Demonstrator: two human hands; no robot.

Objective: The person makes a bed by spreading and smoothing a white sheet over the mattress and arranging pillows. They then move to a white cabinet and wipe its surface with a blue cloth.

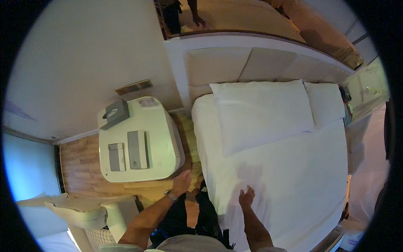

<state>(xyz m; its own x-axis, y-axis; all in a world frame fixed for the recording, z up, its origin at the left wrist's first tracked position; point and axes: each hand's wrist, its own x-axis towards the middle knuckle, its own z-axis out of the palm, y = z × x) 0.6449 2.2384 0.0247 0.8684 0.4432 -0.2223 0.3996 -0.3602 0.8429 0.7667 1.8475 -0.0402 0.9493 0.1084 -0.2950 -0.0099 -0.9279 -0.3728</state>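
My left hand (pixel 182 182) hangs between the white bedside table and the bed, a metal-band watch (pixel 170 195) on its wrist. Nothing is seen in it, though its fingers are partly hidden. Over the near left part of the bed, my right hand (pixel 247 196) is empty with the fingers loosely bent and apart. A smooth white sheet (pixel 283 176) covers the mattress. One large white pillow (pixel 264 113) lies slightly askew by the padded headboard (pixel 220 64), partly overlapping a second white pillow (pixel 326 100) to its right.
The bedside table (pixel 157 126) carries a grey tissue box (pixel 118 115) and two flat grey-and-white items (pixel 137 149) (pixel 116 157). A cream armchair (pixel 82 214) stands lower left. Above the headboard is a mirror (pixel 233 15). Dark and striped items (pixel 346 104) sit past the far pillow.
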